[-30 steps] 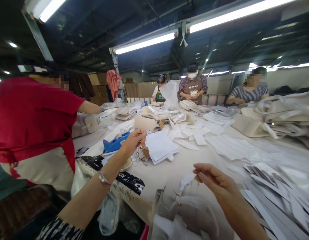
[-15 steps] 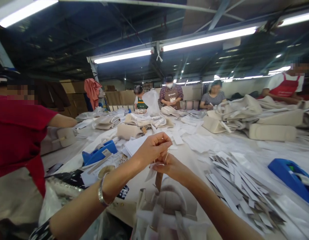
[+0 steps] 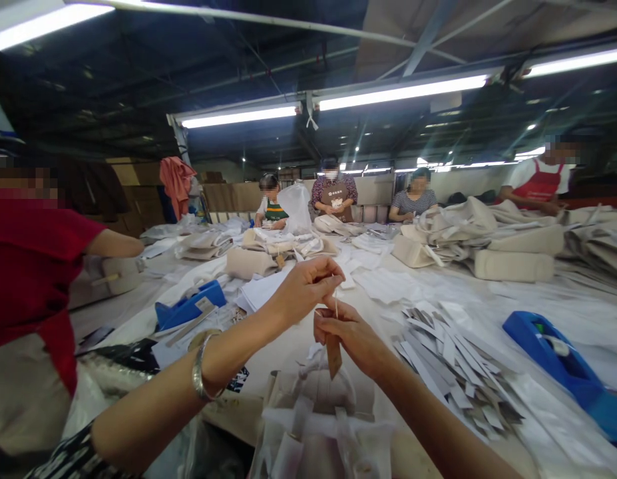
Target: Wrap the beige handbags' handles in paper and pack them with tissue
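My left hand point(image 3: 315, 286) is pinched at the upper end of a thin light string point(image 3: 337, 305). Just below it, my right hand point(image 3: 345, 326) is closed on the lower part of the string, close to a brown hang tag point(image 3: 333, 356). The tag dangles under my right fingers; whether they touch it I cannot tell. Beneath both hands a beige bag point(image 3: 325, 392) stands on the table in front of me, with its handles up and white wrapping around them.
Loose paper strips point(image 3: 458, 359) lie right of my right arm, beside a blue tape dispenser point(image 3: 552, 352). Another blue dispenser point(image 3: 191, 305) stands left. Beige bags point(image 3: 512, 263) are heaped at the back right. A person in red point(image 3: 33, 266) is close on my left; several others work across the table.
My hands have drawn slightly apart, and the string shows between them. The hang tag now hangs more plainly below my right hand. The whole view has shifted a little.
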`<move>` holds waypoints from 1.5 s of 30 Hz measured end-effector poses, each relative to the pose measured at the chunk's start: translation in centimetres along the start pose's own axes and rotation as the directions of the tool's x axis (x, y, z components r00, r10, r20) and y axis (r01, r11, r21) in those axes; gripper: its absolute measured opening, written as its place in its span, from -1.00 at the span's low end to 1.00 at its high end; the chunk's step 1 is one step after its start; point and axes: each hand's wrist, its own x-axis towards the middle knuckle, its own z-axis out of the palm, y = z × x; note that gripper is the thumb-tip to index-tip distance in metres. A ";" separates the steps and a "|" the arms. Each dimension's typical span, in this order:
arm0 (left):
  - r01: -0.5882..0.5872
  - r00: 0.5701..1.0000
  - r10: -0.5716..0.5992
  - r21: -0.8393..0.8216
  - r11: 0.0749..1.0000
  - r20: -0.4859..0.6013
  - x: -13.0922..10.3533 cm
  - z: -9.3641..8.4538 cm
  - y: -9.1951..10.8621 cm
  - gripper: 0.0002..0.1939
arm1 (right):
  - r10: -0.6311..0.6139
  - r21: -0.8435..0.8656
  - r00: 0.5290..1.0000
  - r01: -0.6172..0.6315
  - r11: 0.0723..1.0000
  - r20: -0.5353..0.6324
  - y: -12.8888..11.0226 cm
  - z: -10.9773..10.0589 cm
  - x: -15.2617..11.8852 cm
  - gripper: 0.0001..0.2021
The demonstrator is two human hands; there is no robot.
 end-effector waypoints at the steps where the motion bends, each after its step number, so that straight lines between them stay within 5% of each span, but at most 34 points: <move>1: -0.008 1.000 0.008 0.039 0.999 0.005 -0.1 -0.2 0.2 -0.86 | 0.007 -0.011 1.000 -0.007 1.000 0.013 -0.2 -0.3 -0.4 -0.85; 5: 0.030 0.999 -0.028 0.075 0.997 -0.030 -0.9 -0.4 0.0 -0.86 | 0.018 0.047 1.000 -0.019 0.999 0.013 -0.9 -1.2 -2.1 -0.76; 10: 0.173 0.966 -0.209 -0.216 0.961 -0.153 -3.2 1.6 -2.1 -0.84 | 0.141 0.090 0.986 -0.133 0.987 -0.085 -2.2 -2.7 -3.9 -0.82; 14: 0.152 0.945 -0.115 0.098 0.984 -0.307 -7.4 3.7 -4.3 -0.89 | 0.185 -0.149 0.944 -0.232 0.961 -0.274 -4.4 -4.3 -5.1 -0.75; 16: 0.186 0.972 -0.123 0.330 0.925 -0.202 -9.9 4.7 -5.8 -0.83 | 0.082 -0.413 0.901 -0.274 0.868 -0.426 -4.9 -4.8 -5.6 -0.76; 19: 0.217 0.971 -0.239 0.494 0.842 -0.019 -12.5 6.3 -8.5 -0.77 | -0.111 -0.764 0.882 -0.326 0.557 -0.457 -3.5 -4.9 -5.8 -0.81; 22: 0.227 0.973 -0.217 0.436 0.871 -0.073 -13.4 7.5 -10.8 -0.64 | -0.002 -0.869 0.933 -0.333 0.365 -0.359 0.0 -4.6 -5.6 -0.79; 28: 0.210 0.969 -0.169 0.242 0.947 -0.178 -12.8 8.0 -12.4 -0.70 | 0.274 -0.843 0.948 -0.278 0.460 -0.163 4.8 -5.3 -5.3 -0.77; 36: 0.286 0.956 -0.261 0.225 0.931 -0.133 -12.0 7.4 -12.0 -0.73 | 0.401 -0.714 0.914 -0.321 0.622 -0.061 4.1 -6.9 -5.8 -0.75; 41: 0.214 0.976 -0.191 0.338 0.916 -0.099 -13.3 7.9 -10.4 -0.75 | 0.391 -0.552 0.912 -0.391 0.736 -0.125 3.3 -5.9 -7.9 -0.91; 45: 0.139 0.990 -0.138 0.290 0.947 -0.024 -14.0 8.3 -9.3 -0.73 | 0.398 -0.492 0.916 -0.367 0.789 -0.046 2.2 -5.3 -9.3 -0.76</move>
